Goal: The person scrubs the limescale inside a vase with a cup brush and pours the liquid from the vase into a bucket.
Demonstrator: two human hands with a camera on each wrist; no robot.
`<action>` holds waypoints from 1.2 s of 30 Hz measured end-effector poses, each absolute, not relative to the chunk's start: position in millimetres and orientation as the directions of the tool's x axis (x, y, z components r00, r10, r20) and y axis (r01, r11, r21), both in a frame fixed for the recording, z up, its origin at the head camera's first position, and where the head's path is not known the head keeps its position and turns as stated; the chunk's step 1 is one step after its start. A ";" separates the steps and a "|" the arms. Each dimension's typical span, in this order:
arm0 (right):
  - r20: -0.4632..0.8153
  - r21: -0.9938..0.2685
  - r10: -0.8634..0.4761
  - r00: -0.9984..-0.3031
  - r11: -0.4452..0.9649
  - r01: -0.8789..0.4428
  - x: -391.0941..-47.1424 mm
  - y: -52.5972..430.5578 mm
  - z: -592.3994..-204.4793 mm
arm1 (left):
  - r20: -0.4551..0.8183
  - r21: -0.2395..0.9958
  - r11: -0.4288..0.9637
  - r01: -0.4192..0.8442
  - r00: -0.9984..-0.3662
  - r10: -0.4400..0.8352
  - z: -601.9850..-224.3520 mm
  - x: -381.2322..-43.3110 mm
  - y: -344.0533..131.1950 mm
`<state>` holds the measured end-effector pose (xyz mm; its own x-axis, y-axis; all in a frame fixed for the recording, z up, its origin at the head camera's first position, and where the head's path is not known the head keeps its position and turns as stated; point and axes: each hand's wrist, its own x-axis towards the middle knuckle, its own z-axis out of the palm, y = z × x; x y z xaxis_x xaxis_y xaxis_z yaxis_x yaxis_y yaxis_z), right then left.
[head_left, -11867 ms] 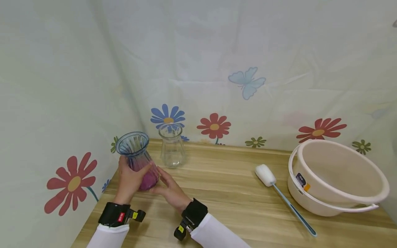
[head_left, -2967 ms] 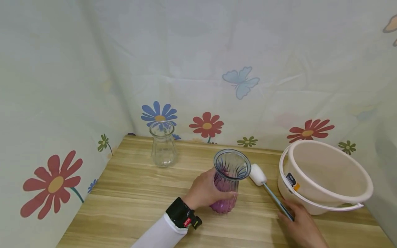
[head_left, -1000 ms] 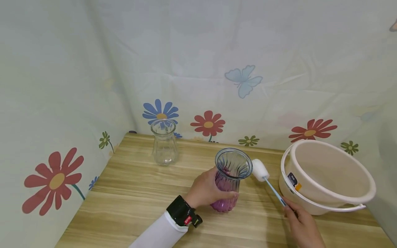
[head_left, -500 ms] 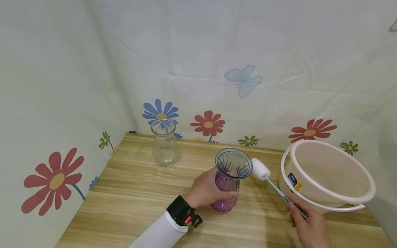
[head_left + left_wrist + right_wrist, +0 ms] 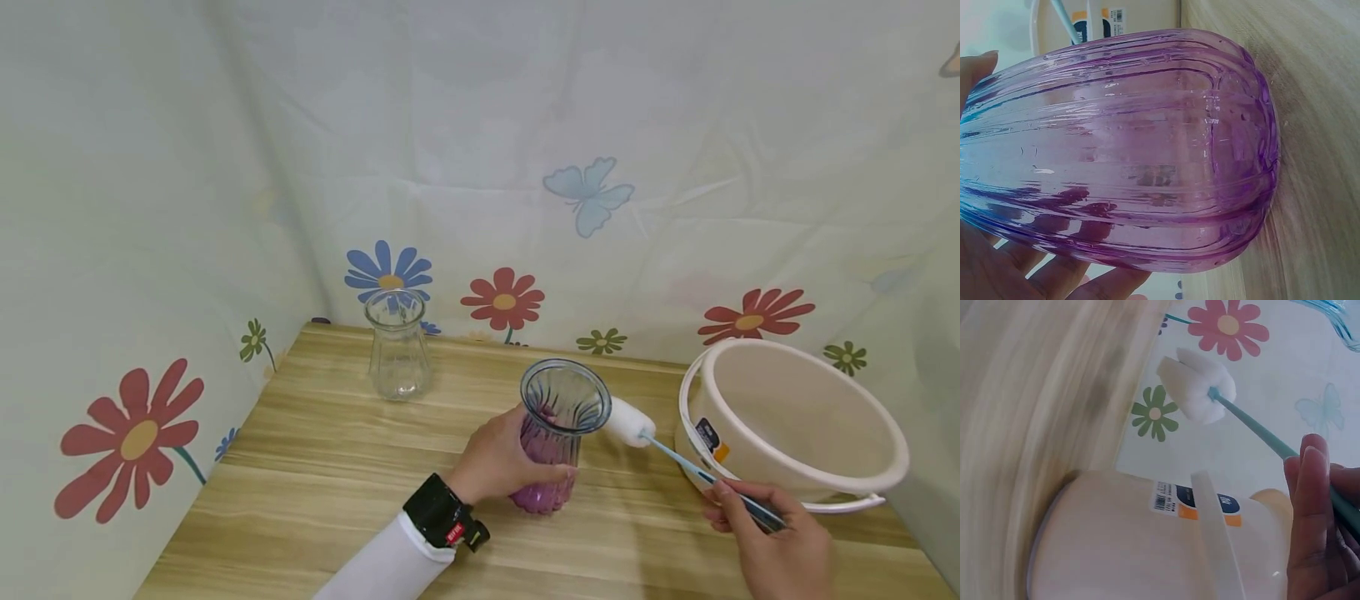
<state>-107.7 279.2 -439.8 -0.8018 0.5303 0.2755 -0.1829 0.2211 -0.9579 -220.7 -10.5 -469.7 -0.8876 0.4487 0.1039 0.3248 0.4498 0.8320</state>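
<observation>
Head view: just below centre, the left hand grips the vase round its body, a sound hold for likely slippery, brittle glass; lower right, the right hand grips the brush, probably light, soft-tipped, best held at its bare end.

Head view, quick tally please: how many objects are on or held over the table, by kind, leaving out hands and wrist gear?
Glassware: 2 (clear vase, purple-and-blue vase)
Brushes: 1 (white-headed brush)
Buckets: 1 (pale bucket)
Total: 4
</observation>
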 end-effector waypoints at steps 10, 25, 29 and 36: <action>0.361 -0.932 0.559 -0.746 0.186 -0.311 -103.7 273.9 -412.0 | 0.109 0.831 0.446 0.333 -0.883 0.456 -470.1 -221.4 -10.4; 0.528 -0.840 0.576 -0.624 0.246 -0.484 -100.1 272.8 -372.1 | 0.117 0.832 0.437 0.341 -0.879 0.463 -469.8 -222.4 -10.5; 0.567 -0.801 0.575 -0.590 0.221 -0.556 -100.9 273.7 -360.8 | 0.117 0.830 0.441 0.341 -0.880 0.461 -470.1 -222.5 -10.3; 0.658 -0.719 0.548 -0.516 0.258 -0.645 -99.1 271.7 -338.4 | 0.105 0.837 0.437 0.329 -0.881 0.462 -471.1 -223.3 -10.1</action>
